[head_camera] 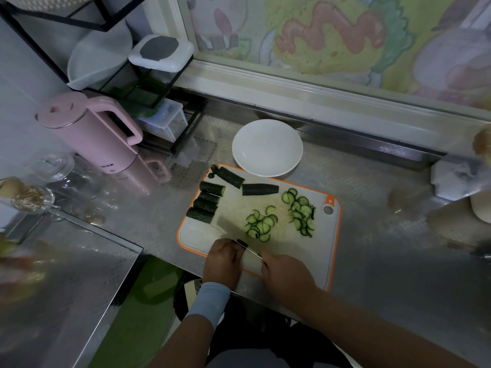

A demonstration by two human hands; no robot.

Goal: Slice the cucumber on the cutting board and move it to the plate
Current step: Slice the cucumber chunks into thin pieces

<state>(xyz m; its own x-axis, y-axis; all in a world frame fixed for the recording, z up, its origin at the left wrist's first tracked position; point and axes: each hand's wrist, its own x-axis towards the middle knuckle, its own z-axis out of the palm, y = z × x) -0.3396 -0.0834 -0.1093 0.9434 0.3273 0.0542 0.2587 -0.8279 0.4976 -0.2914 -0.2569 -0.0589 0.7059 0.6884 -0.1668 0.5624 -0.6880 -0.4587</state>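
From the head camera I see a cutting board [318, 251] with an orange rim on the steel counter [385, 248]. My left hand [223, 261] sits at the board's near edge, fingers curled over a dark cucumber piece [242, 243] that barely shows beside them. My right hand [285, 274] is closed, and a thin blade [252, 252] runs from it toward the left hand; I cannot tell how it grips the handle. Two heaps of thin cucumber slices [260, 225] lie mid-board, the second heap [300, 212] nearer the right rim. Uncut cucumber chunks [210, 200] lie along the left and far side. The white plate [267, 147] stands just behind the board, nothing on it. A pink kettle [90, 134] stands well to the left.
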